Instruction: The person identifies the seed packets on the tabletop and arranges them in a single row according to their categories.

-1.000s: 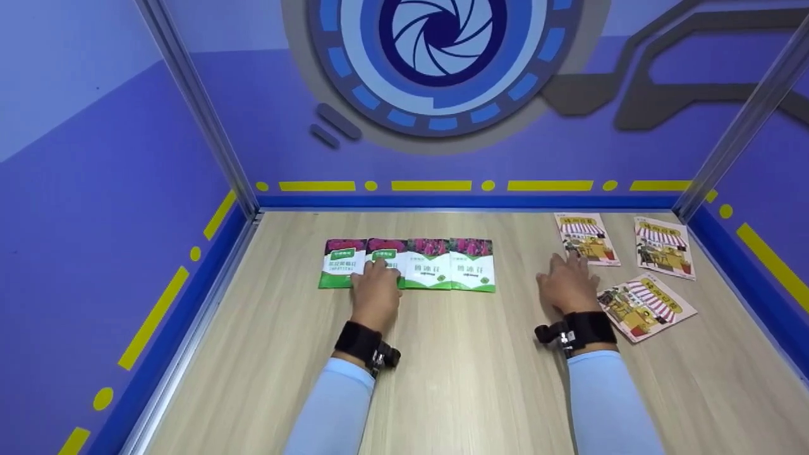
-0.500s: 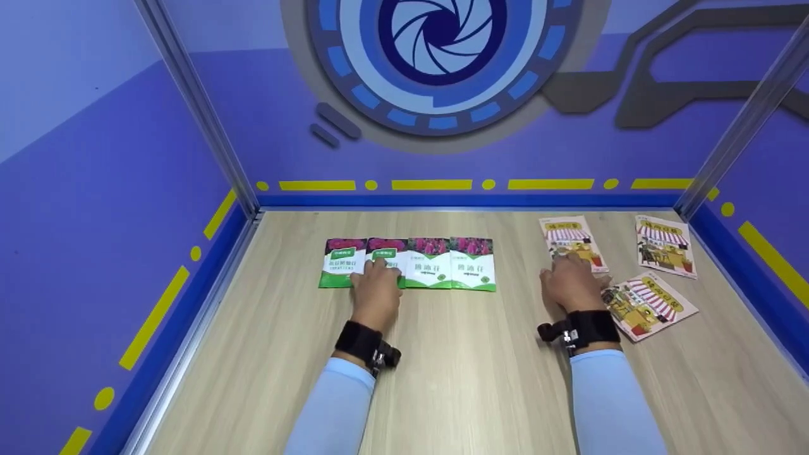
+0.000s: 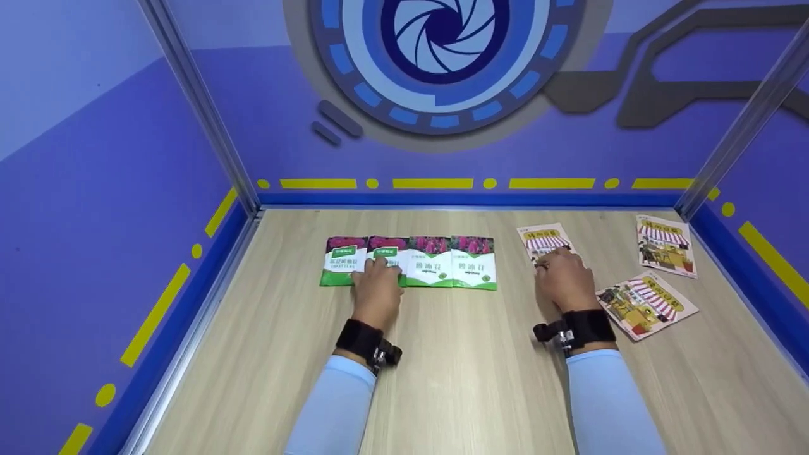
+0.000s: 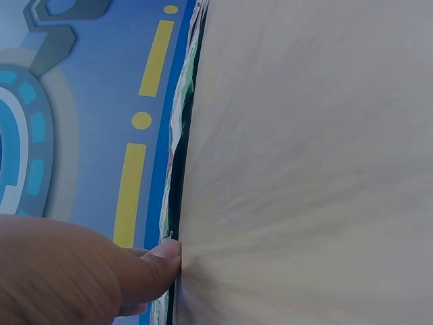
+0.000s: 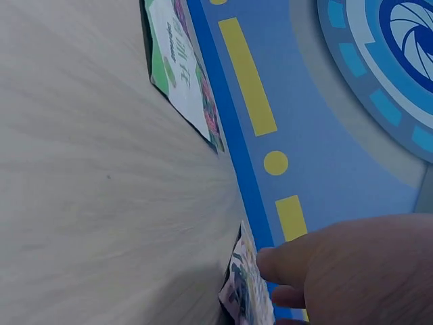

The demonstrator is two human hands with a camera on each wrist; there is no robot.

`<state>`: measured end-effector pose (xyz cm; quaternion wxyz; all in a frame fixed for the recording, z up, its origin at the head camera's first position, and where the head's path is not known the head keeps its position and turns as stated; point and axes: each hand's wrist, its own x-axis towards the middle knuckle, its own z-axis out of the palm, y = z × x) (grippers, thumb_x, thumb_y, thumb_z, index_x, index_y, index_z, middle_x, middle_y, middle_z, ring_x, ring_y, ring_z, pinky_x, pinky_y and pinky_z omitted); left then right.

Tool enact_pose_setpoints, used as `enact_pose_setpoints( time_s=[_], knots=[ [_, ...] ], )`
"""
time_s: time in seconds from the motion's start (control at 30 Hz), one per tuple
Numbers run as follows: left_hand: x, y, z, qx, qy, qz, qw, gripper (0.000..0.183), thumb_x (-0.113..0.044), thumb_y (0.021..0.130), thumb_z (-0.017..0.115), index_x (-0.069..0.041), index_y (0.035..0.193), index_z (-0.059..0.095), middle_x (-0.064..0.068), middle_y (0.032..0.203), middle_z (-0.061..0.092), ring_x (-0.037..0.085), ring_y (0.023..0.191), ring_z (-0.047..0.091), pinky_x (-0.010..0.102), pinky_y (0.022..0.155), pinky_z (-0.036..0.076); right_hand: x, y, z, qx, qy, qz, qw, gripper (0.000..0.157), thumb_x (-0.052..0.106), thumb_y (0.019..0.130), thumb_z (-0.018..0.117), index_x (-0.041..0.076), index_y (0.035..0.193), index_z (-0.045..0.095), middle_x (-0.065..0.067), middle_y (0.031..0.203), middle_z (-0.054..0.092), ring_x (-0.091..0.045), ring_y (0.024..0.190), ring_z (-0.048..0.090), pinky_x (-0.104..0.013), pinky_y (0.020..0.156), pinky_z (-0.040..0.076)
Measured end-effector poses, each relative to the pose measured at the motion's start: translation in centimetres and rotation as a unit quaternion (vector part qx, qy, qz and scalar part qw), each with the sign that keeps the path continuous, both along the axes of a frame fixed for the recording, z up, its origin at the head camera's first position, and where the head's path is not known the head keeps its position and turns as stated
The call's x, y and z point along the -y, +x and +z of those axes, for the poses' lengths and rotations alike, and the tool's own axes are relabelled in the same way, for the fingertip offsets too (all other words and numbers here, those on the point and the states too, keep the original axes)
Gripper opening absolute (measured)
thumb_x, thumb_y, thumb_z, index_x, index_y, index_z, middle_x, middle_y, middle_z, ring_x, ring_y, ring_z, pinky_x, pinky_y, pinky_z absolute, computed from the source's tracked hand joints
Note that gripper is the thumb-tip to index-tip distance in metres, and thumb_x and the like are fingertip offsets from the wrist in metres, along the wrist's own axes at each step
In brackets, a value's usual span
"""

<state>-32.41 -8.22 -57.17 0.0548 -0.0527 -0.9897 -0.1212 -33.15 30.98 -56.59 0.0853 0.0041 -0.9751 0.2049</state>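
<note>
Purple-blue walls (image 3: pixel 246 114) with yellow dashes (image 3: pixel 433 183) border this pale wood-grain worktop (image 3: pixel 468 360). Left hand (image 3: pixel 377 291) touches the green-and-white packet row (image 3: pixel 420 268), grip loose; right of that row, the right hand (image 3: pixel 564 281), grip relaxed, touches a pink packet (image 3: pixel 545 240), two more pink packets (image 3: pixel 665 246) farther right.

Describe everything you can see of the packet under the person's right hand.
The packet looks flat, thin and rectangular, perhaps of paper or film. It is pale pink, printed with a yellow sign with dark characters above a red-and-white striped awning. It lies on the table, turned slightly askew, right of the green-and-white packets. The right hand touches it and hides its lower part.
</note>
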Motion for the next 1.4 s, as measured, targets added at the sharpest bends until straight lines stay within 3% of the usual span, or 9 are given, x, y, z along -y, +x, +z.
enact_pose_setpoints(
  time_s=[0.07, 0.2, 0.4, 0.57, 0.77, 1.0, 1.2, 1.4],
  knots=[
    [0.0, 0.0, 0.0, -0.001, 0.002, -0.001, 1.0000, 0.042, -0.027, 0.098, 0.090, -0.017, 0.139, 0.082, 0.015, 0.151, 0.067, 0.037, 0.139, 0.058, 0.064, 0.108, 0.050, -0.3, 0.0, -0.3, -0.005, -0.002, -0.009, 1.000, 0.037, 0.015, 0.107, 0.066, -0.002, 0.139, 0.076, -0.034, 0.156, 0.061, -0.062, 0.140, 0.058, -0.085, 0.105, 0.049],
    [0.0, 0.1, 0.0, -0.005, 0.003, -0.006, 1.0000, 0.041, -0.026, 0.098, 0.090, -0.017, 0.137, 0.082, 0.015, 0.148, 0.068, 0.037, 0.138, 0.059, 0.064, 0.107, 0.050, -1.0, -0.1, -0.9, 0.028, -0.006, -0.018, 0.999, 0.048, 0.016, 0.110, 0.062, -0.004, 0.153, 0.065, -0.036, 0.173, 0.043, -0.064, 0.155, 0.044, -0.086, 0.116, 0.041],
    [0.1, 0.1, 0.0, -0.019, -0.008, -0.010, 0.9997, 0.035, -0.027, 0.096, 0.092, -0.017, 0.129, 0.085, 0.015, 0.143, 0.069, 0.037, 0.133, 0.060, 0.062, 0.102, 0.051, -1.2, 0.0, -1.2, 0.060, -0.004, -0.020, 0.998, 0.050, 0.026, 0.114, 0.059, 0.001, 0.157, 0.063, -0.034, 0.163, 0.056, -0.065, 0.146, 0.049, -0.091, 0.108, 0.041],
    [0.2, 0.0, -0.1, -0.015, -0.009, -0.005, 0.9998, 0.037, -0.030, 0.095, 0.091, -0.017, 0.130, 0.085, 0.014, 0.141, 0.069, 0.037, 0.131, 0.060, 0.061, 0.101, 0.051, -0.8, 0.1, -0.8, 0.062, 0.014, -0.012, 0.998, 0.056, 0.038, 0.112, 0.068, 0.004, 0.156, 0.066, -0.033, 0.159, 0.057, -0.062, 0.142, 0.051, -0.092, 0.102, 0.043],
    [0.2, -0.1, -0.2, -0.003, -0.005, 0.002, 1.0000, 0.039, -0.031, 0.097, 0.090, -0.018, 0.132, 0.084, 0.014, 0.145, 0.068, 0.036, 0.133, 0.059, 0.061, 0.104, 0.050, 0.5, -0.2, -0.9, 0.062, 0.029, 0.004, 0.998, 0.062, 0.046, 0.107, 0.076, 0.004, 0.152, 0.070, -0.033, 0.149, 0.057, -0.058, 0.134, 0.053, -0.086, 0.100, 0.047],
    [0.2, -0.3, -0.3, 0.004, -0.006, 0.004, 1.0000, 0.040, -0.031, 0.098, 0.088, -0.018, 0.136, 0.083, 0.015, 0.150, 0.067, 0.036, 0.137, 0.058, 0.062, 0.108, 0.050, 1.5, -0.6, -1.4, 0.057, 0.034, 0.017, 0.998, 0.064, 0.049, 0.105, 0.079, 0.001, 0.146, 0.070, -0.034, 0.170, 0.045, -0.061, 0.154, 0.043, -0.093, 0.109, 0.040],
    [0.2, -0.1, -0.2, -0.008, -0.001, -0.001, 1.0000, 0.037, -0.029, 0.097, 0.089, -0.017, 0.131, 0.084, 0.015, 0.148, 0.068, 0.037, 0.134, 0.059, 0.062, 0.105, 0.050, 2.8, -0.5, -1.6, 0.060, 0.036, 0.032, 0.997, 0.062, 0.050, 0.107, 0.078, 0.003, 0.146, 0.070, -0.028, 0.162, 0.058, -0.057, 0.150, 0.050, -0.094, 0.112, 0.037],
    [0.2, -0.1, -0.1, -0.021, 0.000, -0.010, 0.9997, 0.032, -0.026, 0.095, 0.091, -0.015, 0.125, 0.085, 0.016, 0.141, 0.071, 0.038, 0.129, 0.061, 0.062, 0.100, 0.051, 3.5, -0.5, -1.7, 0.058, 0.042, 0.030, 0.997, 0.062, 0.050, 0.107, 0.077, 0.003, 0.147, 0.069, -0.027, 0.160, 0.060, -0.056, 0.150, 0.051, -0.091, 0.111, 0.039]
  ],
)
